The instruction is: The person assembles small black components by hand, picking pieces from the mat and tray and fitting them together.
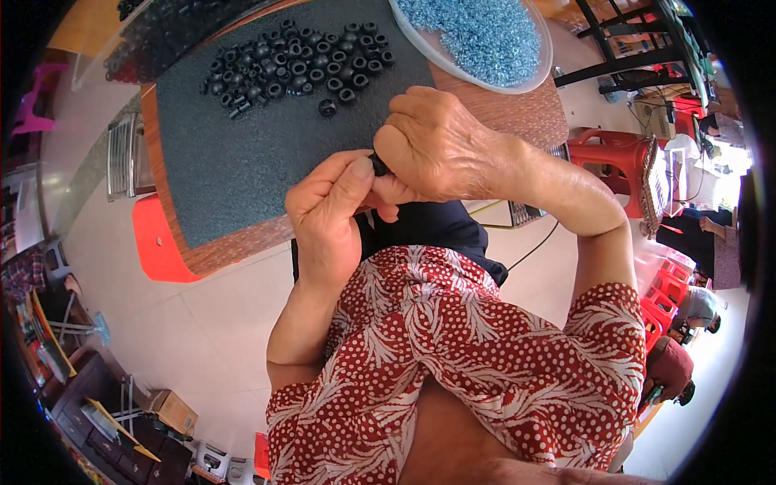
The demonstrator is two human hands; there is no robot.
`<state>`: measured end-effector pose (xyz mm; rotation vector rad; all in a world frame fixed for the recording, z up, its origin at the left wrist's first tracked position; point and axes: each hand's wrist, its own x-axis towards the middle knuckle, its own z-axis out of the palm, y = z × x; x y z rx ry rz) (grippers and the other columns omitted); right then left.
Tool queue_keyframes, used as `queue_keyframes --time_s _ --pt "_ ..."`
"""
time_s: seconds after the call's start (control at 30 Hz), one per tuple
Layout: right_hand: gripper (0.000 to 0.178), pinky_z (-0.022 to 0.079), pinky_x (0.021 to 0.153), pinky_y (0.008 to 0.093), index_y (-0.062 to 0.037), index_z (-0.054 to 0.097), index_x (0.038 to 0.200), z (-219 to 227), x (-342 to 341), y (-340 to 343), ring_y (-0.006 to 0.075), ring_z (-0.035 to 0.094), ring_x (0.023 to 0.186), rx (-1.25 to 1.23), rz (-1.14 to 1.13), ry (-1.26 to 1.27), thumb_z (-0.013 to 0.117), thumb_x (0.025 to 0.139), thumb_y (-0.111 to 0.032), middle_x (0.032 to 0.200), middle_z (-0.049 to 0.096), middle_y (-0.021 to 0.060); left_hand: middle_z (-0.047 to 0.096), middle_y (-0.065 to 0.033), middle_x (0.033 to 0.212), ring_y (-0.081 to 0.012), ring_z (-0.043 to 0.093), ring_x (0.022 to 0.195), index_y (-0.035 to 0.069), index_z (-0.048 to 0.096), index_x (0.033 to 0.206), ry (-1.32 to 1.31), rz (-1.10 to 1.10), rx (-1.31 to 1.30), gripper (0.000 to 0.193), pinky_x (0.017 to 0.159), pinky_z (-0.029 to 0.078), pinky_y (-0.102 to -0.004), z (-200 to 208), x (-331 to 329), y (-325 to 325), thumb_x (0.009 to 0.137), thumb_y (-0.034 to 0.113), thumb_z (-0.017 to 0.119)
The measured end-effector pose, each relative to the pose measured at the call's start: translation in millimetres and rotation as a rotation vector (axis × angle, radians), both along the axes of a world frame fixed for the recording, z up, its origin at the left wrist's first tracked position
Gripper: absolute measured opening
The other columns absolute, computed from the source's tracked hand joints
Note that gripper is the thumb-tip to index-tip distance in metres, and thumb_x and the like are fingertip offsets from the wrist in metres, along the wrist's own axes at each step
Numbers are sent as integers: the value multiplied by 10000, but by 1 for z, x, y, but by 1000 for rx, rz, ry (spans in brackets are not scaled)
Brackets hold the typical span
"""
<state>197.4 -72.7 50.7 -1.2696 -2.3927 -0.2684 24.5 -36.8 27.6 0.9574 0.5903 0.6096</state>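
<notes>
My left hand [330, 212] pinches a small black ring-shaped part [377, 165] between thumb and fingers, just over the table's near edge. Against it, my right hand [432, 145] is closed, its fingers curled in; whatever they grip is hidden behind the knuckles. Beyond both hands, a loose pile of small black hollow parts [299, 63] lies on a dark grey mat [230, 178]. One black part [326, 107] sits slightly apart, on the near side of the pile. At the far right of the table, many small clear blue pieces [477, 34] fill a round whitish tray [547, 58].
A clear plastic container [166, 44] of black parts stands at the table's far left. Under the left corner of the wooden table [529, 113] is a red stool [158, 242]. More red stools [606, 158], a black rack [630, 61] and other people [671, 368] are to the right.
</notes>
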Motion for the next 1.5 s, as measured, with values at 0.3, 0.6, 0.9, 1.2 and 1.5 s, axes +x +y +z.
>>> queue_keyframes --time_s 0.3,0.6,0.9,1.2,1.5 --pt "269 390 406 316 -60 432 517 -2 0 -3 198 502 446 27 58 -65 608 583 -252 495 442 43 615 -73 683 -97 514 539 -76 603 939 -6 108 32 258 518 416 -211 0 9 -13 944 158 492" --pt "269 407 435 334 -59 449 567 -2 8 -1 221 504 453 21 33 -5 629 597 -257 504 456 52 615 -68 681 -99 527 546 -72 605 959 26 61 59 255 515 435 -209 3 14 -6 943 156 493" --pt "317 388 512 323 -52 457 605 -5 2 -2 216 498 536 43 -24 -4 628 694 -304 537 487 73 670 -138 781 -160 631 619 -87 599 1023 55 -12 -78 275 569 524 -256 17 3 14 905 158 559" --pt "303 351 481 306 -50 469 601 -1 -5 -7 195 494 522 58 -93 -160 617 683 -302 522 492 69 648 -93 749 -86 588 579 -72 620 991 140 148 241 182 530 500 -210 9 10 1 904 70 546" --pt "297 355 493 325 -36 496 614 -10 2 -13 195 491 535 -15 -141 -143 640 655 -293 536 501 59 644 -77 748 -77 580 585 -61 629 982 178 101 296 172 532 479 -200 -16 18 3 904 66 542"
